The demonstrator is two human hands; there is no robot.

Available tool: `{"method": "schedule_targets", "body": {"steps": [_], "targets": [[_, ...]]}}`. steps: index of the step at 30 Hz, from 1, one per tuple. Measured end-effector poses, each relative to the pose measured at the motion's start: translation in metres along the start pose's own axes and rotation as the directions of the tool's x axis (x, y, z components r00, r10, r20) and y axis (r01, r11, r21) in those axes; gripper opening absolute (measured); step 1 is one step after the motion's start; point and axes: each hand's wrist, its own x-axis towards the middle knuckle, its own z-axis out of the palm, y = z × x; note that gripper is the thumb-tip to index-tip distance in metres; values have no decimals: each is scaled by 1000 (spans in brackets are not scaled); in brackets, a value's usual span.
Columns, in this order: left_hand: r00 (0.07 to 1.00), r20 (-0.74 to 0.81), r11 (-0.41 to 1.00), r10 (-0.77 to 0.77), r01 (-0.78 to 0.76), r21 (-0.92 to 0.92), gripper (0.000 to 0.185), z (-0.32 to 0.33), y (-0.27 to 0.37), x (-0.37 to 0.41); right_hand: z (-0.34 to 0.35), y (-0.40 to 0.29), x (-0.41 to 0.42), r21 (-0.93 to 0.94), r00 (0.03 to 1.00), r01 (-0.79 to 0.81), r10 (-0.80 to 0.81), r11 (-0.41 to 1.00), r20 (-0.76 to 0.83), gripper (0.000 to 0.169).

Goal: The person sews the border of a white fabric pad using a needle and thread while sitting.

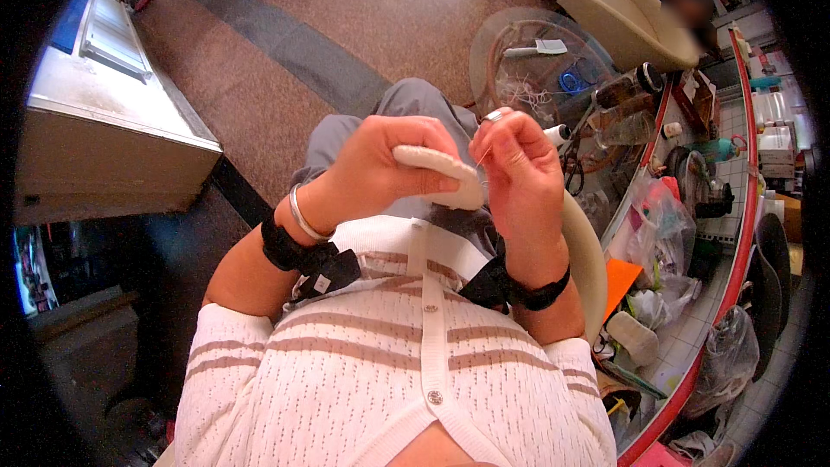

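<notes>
My left hand (395, 162) grips a flat, cream-coloured padded piece, perhaps a shoe sole (441, 172), between thumb and fingers above my lap. Close to its right edge is my right hand (519, 162), with thumb and index finger pinched on a thin thread (484, 155); whether a needle is there too, I cannot tell. The thread runs near the edge of the padded piece. A ring-like metal band (494, 116) sits on a finger of my right hand.
A round glass table (483, 45) ahead right bears a white-bladed tool (551, 47), loose threads (525, 92), blue cord (572, 80) and a jar (626, 87). Behind it stands a cream chair (622, 19), a person beside it. Red-edged shelves (746, 207) with plastic bags line the right; a white cabinet (117, 162) stands left.
</notes>
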Motion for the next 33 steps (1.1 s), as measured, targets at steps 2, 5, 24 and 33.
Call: {"method": "schedule_targets", "body": {"steps": [2, 5, 24, 33], "targets": [[999, 17, 997, -40, 41, -61, 10, -1, 0, 2, 4, 3, 1, 211, 998, -28, 40, 977, -53, 13], [983, 42, 976, -179, 183, -122, 9, 0, 4, 6, 4, 3, 2, 185, 996, 9, 7, 983, -85, 14], [942, -79, 900, -327, 284, -329, 15, -10, 3, 2, -75, -60, 5, 679, 998, 67, -63, 731, -31, 8], [922, -135, 860, -363, 276, -429, 18, -30, 16, 0, -231, -113, -92, -709, 468, 93, -659, 699, -588, 19]]}}
